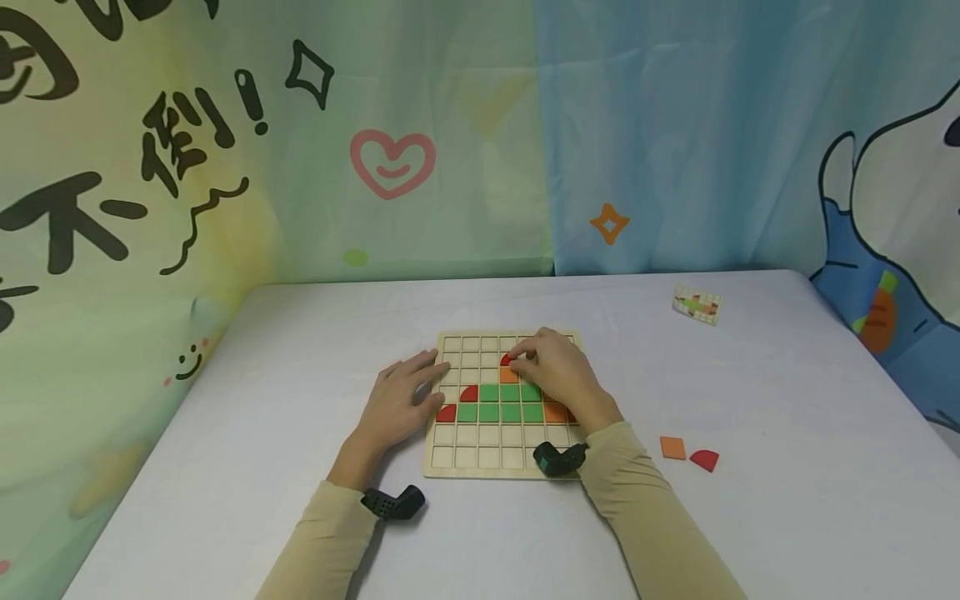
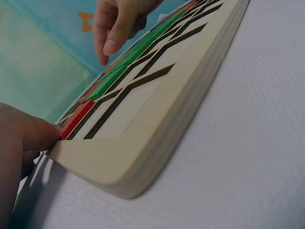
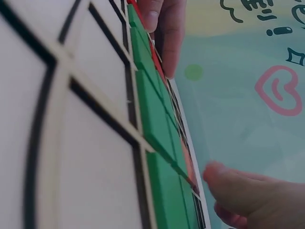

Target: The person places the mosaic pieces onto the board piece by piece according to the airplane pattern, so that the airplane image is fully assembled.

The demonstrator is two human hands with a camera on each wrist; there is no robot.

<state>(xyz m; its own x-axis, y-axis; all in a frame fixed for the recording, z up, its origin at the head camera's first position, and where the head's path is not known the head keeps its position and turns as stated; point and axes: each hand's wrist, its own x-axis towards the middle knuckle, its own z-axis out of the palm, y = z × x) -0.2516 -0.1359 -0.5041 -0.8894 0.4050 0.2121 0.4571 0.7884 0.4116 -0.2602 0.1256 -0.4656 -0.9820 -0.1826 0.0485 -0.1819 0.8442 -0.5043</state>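
A wooden grid board (image 1: pixel 480 458) lies on the table, with green squares (image 1: pixel 488 412), orange squares (image 1: pixel 555 412) and red quarter-round tiles (image 1: pixel 446 413) set in its cells. My left hand (image 1: pixel 401 400) is at the board's left edge, fingers stretched over the rim. In the left wrist view its thumb (image 2: pixel 43 136) touches the corner beside a red tile (image 2: pixel 77 119). Over the upper middle hovers my right hand (image 1: pixel 558 367), thumb and fingertips right at another red tile (image 1: pixel 506 360) above an orange square (image 1: pixel 508 375). No tile shows between its fingers in the left wrist view.
To the right of the board lie a loose orange square (image 1: pixel 672 448) and a loose red quarter-round tile (image 1: pixel 705 459). A small pattern card (image 1: pixel 697 304) sits at the table's back right. Printed curtains (image 1: pixel 450 225) hang behind the table (image 1: pixel 337 333).
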